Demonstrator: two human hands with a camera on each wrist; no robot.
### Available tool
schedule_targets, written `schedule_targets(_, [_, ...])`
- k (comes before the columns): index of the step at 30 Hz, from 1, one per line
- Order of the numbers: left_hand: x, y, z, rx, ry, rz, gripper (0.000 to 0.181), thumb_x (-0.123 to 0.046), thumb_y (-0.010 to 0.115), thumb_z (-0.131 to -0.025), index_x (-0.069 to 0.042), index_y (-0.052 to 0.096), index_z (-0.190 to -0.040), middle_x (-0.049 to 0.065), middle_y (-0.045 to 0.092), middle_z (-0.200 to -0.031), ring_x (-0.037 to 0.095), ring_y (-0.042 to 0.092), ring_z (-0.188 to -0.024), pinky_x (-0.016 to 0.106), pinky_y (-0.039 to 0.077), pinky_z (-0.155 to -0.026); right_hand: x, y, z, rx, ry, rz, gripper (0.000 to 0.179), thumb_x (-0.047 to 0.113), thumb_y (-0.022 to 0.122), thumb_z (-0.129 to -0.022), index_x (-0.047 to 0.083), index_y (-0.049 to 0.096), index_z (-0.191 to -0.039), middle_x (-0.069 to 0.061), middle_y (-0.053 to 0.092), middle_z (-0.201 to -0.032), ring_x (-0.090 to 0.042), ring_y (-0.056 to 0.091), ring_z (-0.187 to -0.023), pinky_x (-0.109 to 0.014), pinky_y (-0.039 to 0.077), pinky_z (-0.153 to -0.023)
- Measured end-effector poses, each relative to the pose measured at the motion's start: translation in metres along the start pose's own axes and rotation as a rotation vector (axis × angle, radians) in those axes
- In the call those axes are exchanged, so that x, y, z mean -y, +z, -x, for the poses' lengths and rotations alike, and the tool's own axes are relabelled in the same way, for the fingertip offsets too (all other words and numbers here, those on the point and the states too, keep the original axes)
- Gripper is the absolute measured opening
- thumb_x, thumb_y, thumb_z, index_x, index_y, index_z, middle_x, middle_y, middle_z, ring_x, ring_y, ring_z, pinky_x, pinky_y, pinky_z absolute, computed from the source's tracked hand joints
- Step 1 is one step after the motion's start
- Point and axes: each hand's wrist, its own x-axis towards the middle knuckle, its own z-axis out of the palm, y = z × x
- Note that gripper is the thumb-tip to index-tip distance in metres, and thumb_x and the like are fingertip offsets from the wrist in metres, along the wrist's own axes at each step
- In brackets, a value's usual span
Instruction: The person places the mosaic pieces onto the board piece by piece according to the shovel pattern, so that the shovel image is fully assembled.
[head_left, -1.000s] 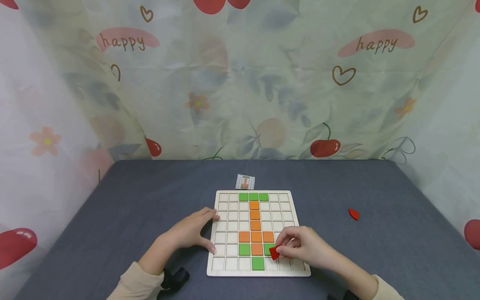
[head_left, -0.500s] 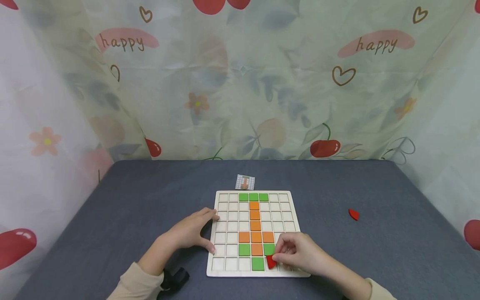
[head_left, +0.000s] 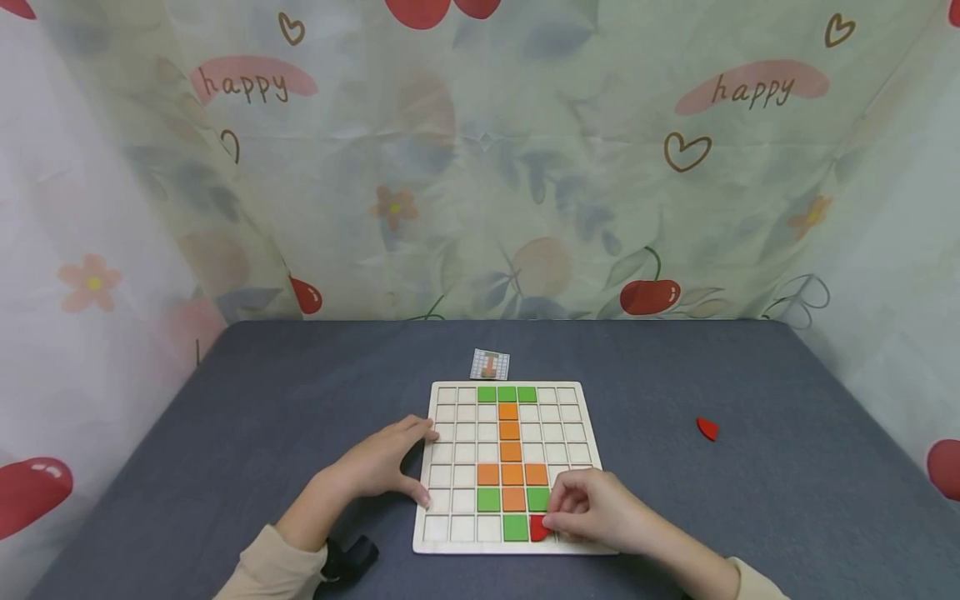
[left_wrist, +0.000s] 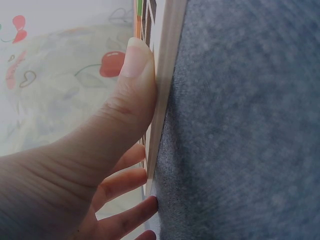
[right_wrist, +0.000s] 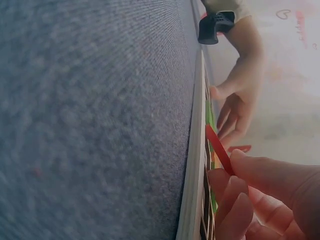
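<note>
A white grid board (head_left: 441, 528) lies on the table, with green and orange square tiles set in its cells. My right hand (head_left: 600, 506) pinches a red quarter-circle tile (head_left: 537, 527) between thumb and fingers at the front row, just right of the front green tile (head_left: 515, 527). In the right wrist view the red tile (right_wrist: 220, 150) stands tilted, its lower end down at the board. My left hand (head_left: 382, 458) rests along the board's left edge with fingers spread, its thumb (left_wrist: 132, 75) lying on the rim.
Another red quarter-circle tile (head_left: 707, 429) lies on the dark table (head_left: 750, 508) to the right of the board. A small pattern card (head_left: 491, 364) lies just behind the board. A black wrist device (head_left: 351, 560) sits at the left sleeve.
My right hand has moved down and slightly left with the red tile, from beside the right green tile to the front-row cell, turning the tile on the way. My left hand stays put.
</note>
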Motion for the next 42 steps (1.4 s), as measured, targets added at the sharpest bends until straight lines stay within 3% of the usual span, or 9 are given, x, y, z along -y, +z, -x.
schedule_targets(9, [0.0,0.0,0.0,0.0,-0.005,0.002,0.086,-0.043,0.083,-0.059,-0.006,0.05,-0.129,0.014,0.045,-0.137,0.031,0.045,-0.127,0.048,0.04,-0.102,0.003,-0.001,-0.001,0.008,-0.021,0.085,0.017,0.018,0.076,-0.075,0.007,0.064,-0.08,0.002,0.062,-0.065,0.004,0.05,-0.055,-0.016,0.044,-0.052])
schedule_targets(19, [0.0,0.0,0.001,-0.002,0.004,-0.004,0.087,-0.044,0.082,-0.059,-0.006,0.049,-0.13,0.014,0.046,-0.136,0.031,0.045,-0.126,0.048,0.04,-0.102,0.003,0.0,-0.001,0.006,-0.069,0.093,0.018,0.013,0.078,-0.072,0.005,0.065,-0.081,0.002,0.061,-0.066,0.006,0.049,-0.055,-0.016,0.045,-0.053])
schedule_targets(27, [0.001,0.001,0.0,-0.006,0.008,-0.007,0.087,-0.045,0.082,-0.059,-0.005,0.05,-0.129,0.014,0.046,-0.135,0.03,0.046,-0.125,0.047,0.04,-0.102,0.004,-0.008,-0.002,-0.001,-0.021,0.122,0.016,0.014,0.077,-0.074,0.007,0.066,-0.083,0.004,0.06,-0.067,0.003,0.048,-0.055,-0.016,0.043,-0.051])
schedule_targets(30, [0.0,0.001,0.0,-0.003,0.0,-0.005,0.088,-0.045,0.082,-0.059,-0.005,0.049,-0.13,0.014,0.046,-0.135,0.03,0.046,-0.125,0.047,0.04,-0.102,0.003,-0.023,-0.003,-0.053,0.001,0.154,0.015,0.014,0.075,-0.075,0.006,0.066,-0.084,0.002,0.06,-0.069,0.001,0.047,-0.054,-0.018,0.042,-0.05])
schedule_targets(34, [0.0,0.001,0.0,0.002,-0.012,0.001,0.088,-0.044,0.083,-0.059,-0.006,0.049,-0.131,0.014,0.046,-0.136,0.03,0.045,-0.126,0.048,0.039,-0.103,-0.004,-0.053,-0.002,-0.2,0.05,0.237,0.014,0.014,0.073,-0.078,0.005,0.066,-0.087,-0.001,0.062,-0.072,-0.001,0.048,-0.056,-0.019,0.042,-0.051])
schedule_targets(38, [0.0,0.001,0.001,0.006,-0.017,0.005,0.088,-0.044,0.082,-0.06,-0.006,0.049,-0.131,0.013,0.046,-0.136,0.03,0.045,-0.127,0.048,0.039,-0.103,-0.019,-0.083,0.003,-0.356,0.111,0.331,0.014,0.016,0.073,-0.08,0.006,0.067,-0.089,-0.002,0.065,-0.075,-0.002,0.051,-0.059,-0.021,0.044,-0.053])
schedule_targets(42, [-0.001,0.0,0.001,0.008,-0.017,0.009,0.088,-0.044,0.082,-0.059,-0.006,0.049,-0.131,0.013,0.046,-0.136,0.03,0.045,-0.127,0.048,0.039,-0.103,-0.038,-0.111,0.013,-0.435,0.184,0.393,0.02,0.019,0.07,-0.083,0.003,0.066,-0.094,-0.005,0.066,-0.08,-0.004,0.054,-0.064,-0.022,0.045,-0.055])
